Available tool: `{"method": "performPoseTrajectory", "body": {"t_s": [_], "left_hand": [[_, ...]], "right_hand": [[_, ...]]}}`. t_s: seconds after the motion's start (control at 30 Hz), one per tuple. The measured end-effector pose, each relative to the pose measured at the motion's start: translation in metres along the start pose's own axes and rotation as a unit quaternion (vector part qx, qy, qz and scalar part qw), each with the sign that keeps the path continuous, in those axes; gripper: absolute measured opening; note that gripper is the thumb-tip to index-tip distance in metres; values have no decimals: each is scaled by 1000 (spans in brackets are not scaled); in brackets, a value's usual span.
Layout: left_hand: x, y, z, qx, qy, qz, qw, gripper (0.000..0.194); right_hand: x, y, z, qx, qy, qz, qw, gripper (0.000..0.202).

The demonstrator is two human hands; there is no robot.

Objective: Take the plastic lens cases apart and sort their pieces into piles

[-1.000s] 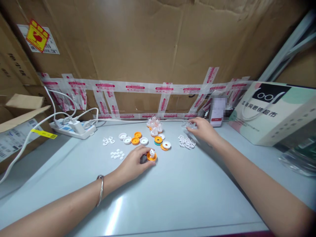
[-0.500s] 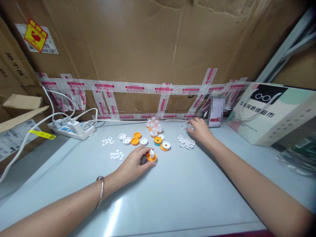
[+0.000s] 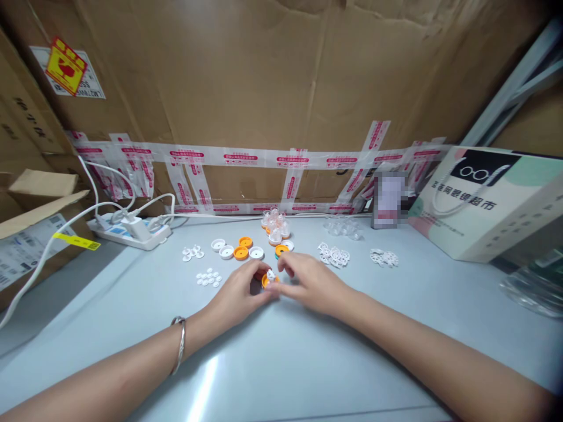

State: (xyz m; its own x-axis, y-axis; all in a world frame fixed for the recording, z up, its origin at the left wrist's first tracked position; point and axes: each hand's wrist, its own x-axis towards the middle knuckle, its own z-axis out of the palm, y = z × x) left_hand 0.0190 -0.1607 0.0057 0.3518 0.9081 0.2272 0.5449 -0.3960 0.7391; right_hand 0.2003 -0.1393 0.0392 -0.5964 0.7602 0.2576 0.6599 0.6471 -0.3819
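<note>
My left hand [image 3: 244, 290] holds an orange round cup [image 3: 265, 282] on the table, fingers wrapped round its left side. A small white part [image 3: 271, 275] stands inside the cup. Close on the cup's right is my right hand [image 3: 310, 282], its thumb and fingers curved toward the white part; whether anything is between them is too small to tell. Behind the hands lie orange cups [image 3: 241, 252] and white cups [image 3: 255, 253]. A cluster of clear domed pieces [image 3: 275, 223] stands further back.
Small white discs [image 3: 208, 277] and white parts [image 3: 192, 252] lie left. White openwork pieces [image 3: 334, 255], more of them [image 3: 384, 258] and clear caps [image 3: 343, 227] lie right. A power strip [image 3: 132, 231], phone [image 3: 389, 200] and paper bag [image 3: 466, 202] stand around.
My right hand has come from the clear caps at the back right to the orange cup beside my left hand. My left hand has stayed on the cup.
</note>
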Motion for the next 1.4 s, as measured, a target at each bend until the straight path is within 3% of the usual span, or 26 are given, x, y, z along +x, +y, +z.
{"method": "performPoseTrajectory", "body": {"t_s": [0.2,0.37,0.57,0.67,0.77,0.87,0.97,1.13,1.3,1.4], "left_hand": [[3,-2,2,16,8,16,1000,12],[3,-4,5,14,10,20,1000,9],[2,-2,5,17,21,16,1000,14],[2,-1,4,27,29,23,999,14],[2,0,3,28,27,36,999,14],[1,1,1,19,16,55,998,26],[-1,2,-3,21,52,84,995,43],[-1,12,-15,53,154,160,974,40],[-2,31,-26,72,176,207,960,26],[-2,41,-31,90,186,222,953,21]], "right_hand": [[0,0,23,-107,3,-64,992,20],[1,3,34,-193,59,-104,974,20],[5,5,36,-189,143,-131,963,23],[6,2,32,-121,131,-114,977,21],[6,-2,27,25,96,-45,994,19],[4,-3,22,195,90,30,976,21],[3,-4,17,300,99,71,946,25],[1,-13,6,340,93,87,932,26],[-3,-25,0,345,71,86,932,25],[-4,-26,-2,397,69,71,912,24]]}}
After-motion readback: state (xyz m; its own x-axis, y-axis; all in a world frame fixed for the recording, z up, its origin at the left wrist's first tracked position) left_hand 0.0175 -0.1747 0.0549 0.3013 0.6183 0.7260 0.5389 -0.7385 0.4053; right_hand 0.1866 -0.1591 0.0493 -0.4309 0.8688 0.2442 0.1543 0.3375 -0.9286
